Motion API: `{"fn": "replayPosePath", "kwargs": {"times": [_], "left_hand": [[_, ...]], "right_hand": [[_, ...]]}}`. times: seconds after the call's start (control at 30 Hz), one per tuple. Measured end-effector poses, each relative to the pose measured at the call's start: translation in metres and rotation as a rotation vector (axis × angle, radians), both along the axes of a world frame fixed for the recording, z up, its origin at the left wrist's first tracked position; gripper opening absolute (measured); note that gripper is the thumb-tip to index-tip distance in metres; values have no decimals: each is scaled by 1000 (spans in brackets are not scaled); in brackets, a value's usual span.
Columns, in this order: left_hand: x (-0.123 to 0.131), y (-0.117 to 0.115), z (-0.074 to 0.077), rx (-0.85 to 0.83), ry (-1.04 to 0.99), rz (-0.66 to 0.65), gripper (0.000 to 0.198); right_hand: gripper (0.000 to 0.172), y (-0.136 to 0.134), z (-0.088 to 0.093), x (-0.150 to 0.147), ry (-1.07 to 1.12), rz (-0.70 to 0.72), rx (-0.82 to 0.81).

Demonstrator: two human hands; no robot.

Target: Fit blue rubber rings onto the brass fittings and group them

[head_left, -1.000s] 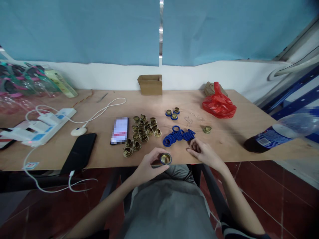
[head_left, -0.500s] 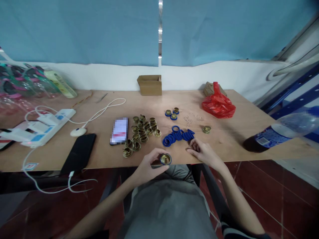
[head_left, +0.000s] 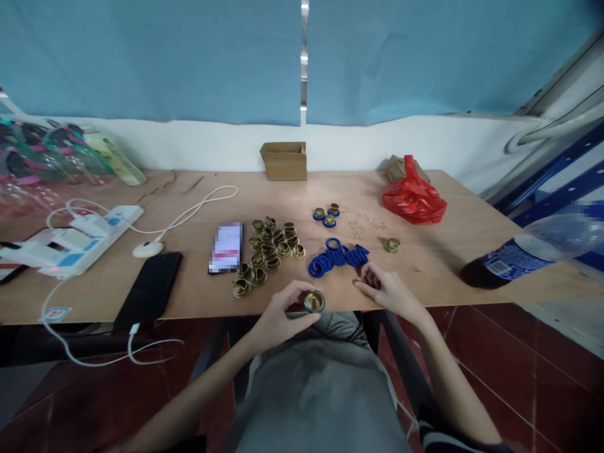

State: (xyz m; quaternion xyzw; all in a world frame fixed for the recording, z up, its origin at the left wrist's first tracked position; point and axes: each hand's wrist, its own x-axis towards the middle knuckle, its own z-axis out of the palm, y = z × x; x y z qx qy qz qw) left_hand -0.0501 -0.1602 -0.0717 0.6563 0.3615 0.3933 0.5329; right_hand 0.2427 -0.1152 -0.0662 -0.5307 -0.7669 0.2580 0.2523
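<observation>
Between the thumb and fingers of my left hand [head_left: 285, 314] is a round brass-coloured metal fitting [head_left: 314, 302] with a blue ring around its rim, held at the table's front edge. My right hand [head_left: 383, 287] rests on the table with its fingers curled; whether anything is in them is hidden. Just beyond it lies a heap of blue rings [head_left: 336, 257]. To the left spreads a cluster of loose brass fittings [head_left: 271, 248]. Three fittings with blue rings [head_left: 329, 220] stand behind the heap, and a single brass fitting [head_left: 391, 245] lies to the right.
Small clear loops [head_left: 361, 225] lie behind the rings. Phones [head_left: 226, 247] and a power strip [head_left: 94, 242] with white cables are on the left. A cardboard box [head_left: 284, 162] stands at the back, a red plastic bag [head_left: 415, 200] and a lying cola bottle [head_left: 504, 261] at right.
</observation>
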Motion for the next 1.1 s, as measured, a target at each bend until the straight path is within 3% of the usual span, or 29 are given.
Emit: {"fn": "replayPosePath", "kwargs": {"times": [0.47,0.6,0.73,0.9,1.1], "left_hand": [[1,-4,-6,209,18,227,45],[-1,-6,-6,244,51,216,45],[0,-11,-3,265,97,169,45],[3,-15,5,277,103,104,48],[3,-15,5,180,97,105,53]], "right_hand": [[30,-7,4,-3,37,28,37],[36,-24,12,-28,293,64,-55],[38,-39,16,-57,628,222,-280],[37,-40,1,-76,831,315,-439],[40,-38,-17,-80,870,264,-480]]}}
